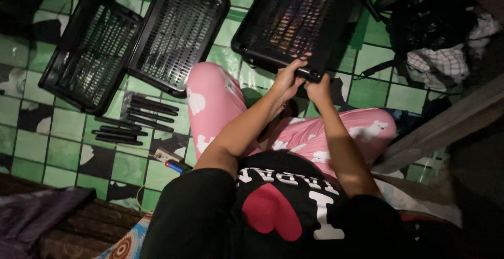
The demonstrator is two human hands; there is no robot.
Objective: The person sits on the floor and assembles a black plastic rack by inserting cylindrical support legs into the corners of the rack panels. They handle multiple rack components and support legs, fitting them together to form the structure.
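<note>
While seated on a green tiled floor (68,127) (dim room), left hand (287,80) and right hand (318,88) both clamp a black slatted tray (294,22).

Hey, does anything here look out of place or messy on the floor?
Nothing looks broken or spilled. Both hands, left hand and right hand, grip a black slotted tray at its corner. Black rods lie loose on the green tiles.
</note>
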